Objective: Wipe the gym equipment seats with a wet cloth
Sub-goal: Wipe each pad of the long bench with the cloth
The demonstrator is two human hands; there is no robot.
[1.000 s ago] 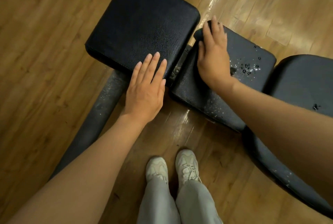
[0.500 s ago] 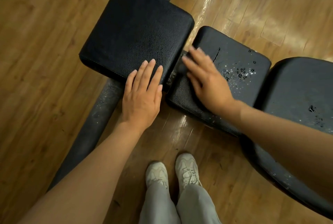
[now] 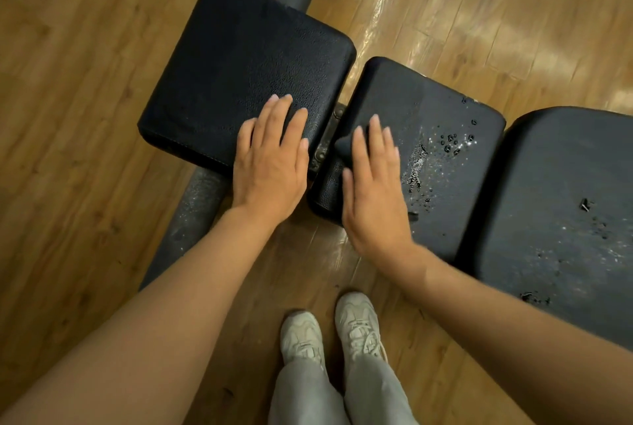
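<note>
Three black pads sit in a row across the frame: a left pad (image 3: 246, 72), a middle pad (image 3: 428, 137) and a right pad (image 3: 565, 205), with narrow gaps between them and bare wood floor (image 3: 68, 116) all round. The left hand (image 3: 270, 164) lies flat, fingers straight, on the left pad's lower right corner. The right hand (image 3: 373, 185) presses flat on a dark cloth (image 3: 344, 145) at the middle pad's left edge, fingers straight. Water beads (image 3: 452, 144) lie right of it. Pale shoes (image 3: 329, 332) stand at bottom centre.
</note>
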